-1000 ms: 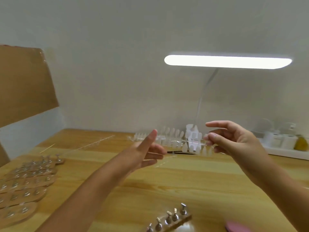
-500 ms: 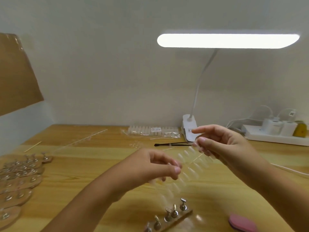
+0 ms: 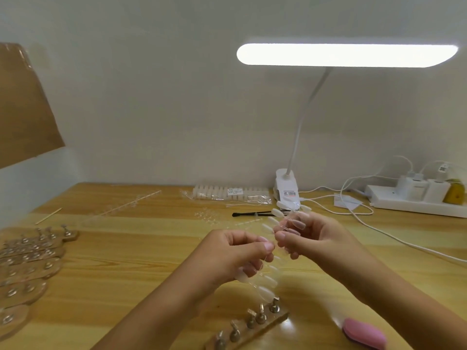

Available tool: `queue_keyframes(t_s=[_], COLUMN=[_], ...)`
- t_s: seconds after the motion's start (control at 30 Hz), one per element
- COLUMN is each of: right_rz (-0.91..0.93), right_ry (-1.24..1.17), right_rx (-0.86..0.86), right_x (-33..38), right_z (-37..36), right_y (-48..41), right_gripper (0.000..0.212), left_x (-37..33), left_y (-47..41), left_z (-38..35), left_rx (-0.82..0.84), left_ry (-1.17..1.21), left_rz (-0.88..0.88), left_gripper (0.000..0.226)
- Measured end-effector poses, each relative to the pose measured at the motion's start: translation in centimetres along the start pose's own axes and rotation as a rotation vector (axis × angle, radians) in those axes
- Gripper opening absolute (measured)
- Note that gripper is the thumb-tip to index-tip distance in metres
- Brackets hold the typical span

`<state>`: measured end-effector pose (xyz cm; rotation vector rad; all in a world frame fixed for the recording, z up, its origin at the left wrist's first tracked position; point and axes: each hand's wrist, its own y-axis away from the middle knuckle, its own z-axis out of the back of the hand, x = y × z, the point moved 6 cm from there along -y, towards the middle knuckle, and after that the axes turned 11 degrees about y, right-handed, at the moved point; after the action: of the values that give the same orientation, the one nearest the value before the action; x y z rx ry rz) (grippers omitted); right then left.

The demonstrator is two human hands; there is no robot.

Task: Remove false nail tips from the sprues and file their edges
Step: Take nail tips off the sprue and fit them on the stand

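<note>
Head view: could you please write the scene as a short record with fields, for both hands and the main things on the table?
left hand: pinches the sprue of nail tips near its middle
right hand: grips the same sprue just above the left
sprue position: held above the table, slanted, tips showing above and below the hands
pink file: lies on the table at near right, untouched
peg holder strip: on the table below the hands
bagged nail tips: at the back, beside the lamp clamp

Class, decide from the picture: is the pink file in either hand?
No: the pink file lies on the table, while the left hand and right hand pinch the sprue of nail tips.
</note>
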<state>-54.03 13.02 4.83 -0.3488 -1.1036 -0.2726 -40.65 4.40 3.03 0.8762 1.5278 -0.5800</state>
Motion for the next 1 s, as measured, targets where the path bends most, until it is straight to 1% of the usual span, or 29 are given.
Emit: queue_keyframes(t_s=[0.03, 0.07, 0.13, 0.17, 0.2, 0.27, 0.33, 0.37, 0.4, 0.43, 0.47, 0.5, 0.53, 0.57, 0.6, 0.63, 0.67, 0.73, 0.77, 0.83, 0.87, 0.9, 0.97, 1.0], right_rz=[0.071, 0.181, 0.473, 0.608, 0.705, 0.837, 0.896, 0.888, 0.838, 0.742, 0.582, 0.365, 0.147, -0.019, -0.110, -0.152, -0.174, -0.211, -0.205, -0.158, -0.136, -0.110, -0.080, -0.076], right_ry=[0.139, 0.307, 0.642, 0.762, 0.842, 0.932, 0.965, 0.927, 0.838, 0.673, 0.425, 0.107, -0.199, -0.444, -0.601, -0.691, -0.749, -0.818, -0.797, -0.645, -0.555, -0.478, -0.367, -0.334], right_rx=[-0.047, -0.112, -0.260, -0.321, -0.361, -0.387, -0.375, -0.358, -0.339, -0.311, -0.267, -0.172, -0.025, 0.109, 0.195, 0.228, 0.244, 0.246, 0.238, 0.204, 0.203, 0.223, 0.283, 0.304], right_x=[0.4, 0.9, 2.3, 2.9, 3.4, 4.0, 4.0, 3.8, 3.7, 3.5, 3.3, 2.7, 1.7, 1.1, 0.9, 0.8, 0.9, 1.0, 1.1, 1.4, 1.6, 1.9, 2.1, 2.2], right_z=[0.3, 0.5, 0.4, 0.2, 0.1, 0.1, 0.1, 0.2, 0.3, 0.5, 0.9, 1.0, 0.4, -0.5, -1.0, -1.2, -1.3, -1.5, -1.4, -1.0, -0.9, -1.0, -1.0, -1.0], right_y=[0.2, 0.5, 1.4, 1.9, 2.3, 2.9, 3.2, 3.1, 3.0, 2.7, 2.1, 1.4, 0.8, 0.6, 0.6, 0.6, 0.7, 0.8, 0.8, 0.9, 1.0, 1.1, 1.5, 1.7], right_gripper=[0.007, 0.008, 0.017, 0.020, 0.022, 0.025, 0.026, 0.026, 0.024, 0.022, 0.021, 0.021, 0.022, 0.026, 0.030, 0.034, 0.038, 0.040, 0.036, 0.021, 0.014, 0.013, 0.015, 0.015], left_x=[0.1, 0.2, 0.5, 0.6, 0.6, 0.4, 0.1, 0.0, -0.2, -0.5, -1.1, -2.2, -3.8, -5.1, -5.6, -5.7, -5.8, -6.2, -6.2, -5.8, -5.5, -5.0, -3.1, -2.1], left_y=[0.0, 0.1, 0.1, 0.2, 0.3, 0.6, 1.0, 1.1, 1.2, 1.1, 1.1, 1.3, 2.0, 3.0, 4.1, 4.7, 4.9, 4.9, 4.6, 3.6, 2.8, 2.0, 0.6, 0.2], left_z=[0.0, -0.1, -0.3, -0.6, -0.8, -1.2, -1.6, -1.7, -1.7, -1.5, -1.0, -0.5, -0.3, -0.6, -1.0, -1.2, -0.9, 0.2, 0.7, 2.0, 2.9, 3.6, 5.1, 5.7], left_rx=[-0.011, -0.015, 0.001, 0.024, 0.056, 0.120, 0.158, 0.158, 0.135, 0.091, 0.042, -0.010, -0.070, -0.097, -0.103, -0.094, -0.096, -0.127, -0.136, -0.139, -0.141, -0.142, -0.101, -0.088], left_ry=[0.008, 0.031, 0.133, 0.191, 0.240, 0.370, 0.487, 0.484, 0.434, 0.330, 0.162, -0.100, -0.440, -0.777, -1.065, -1.249, -1.315, -1.330, -1.356, -1.427, -1.438, -1.439, -1.459, -1.483], left_rz=[0.001, 0.009, 0.042, 0.065, 0.089, 0.130, 0.162, 0.155, 0.121, 0.045, -0.091, -0.306, -0.595, -0.899, -1.159, -1.316, -1.369, -1.364, -1.330, -1.213, -1.083, -0.917, -0.617, -0.519], left_gripper=[0.013, 0.015, 0.018, 0.018, 0.017, 0.013, 0.011, 0.010, 0.009, 0.007, 0.005, 0.006, 0.007, 0.007, 0.009, 0.011, 0.013, 0.013, 0.013, 0.010, 0.006, 0.005, 0.014, 0.022])
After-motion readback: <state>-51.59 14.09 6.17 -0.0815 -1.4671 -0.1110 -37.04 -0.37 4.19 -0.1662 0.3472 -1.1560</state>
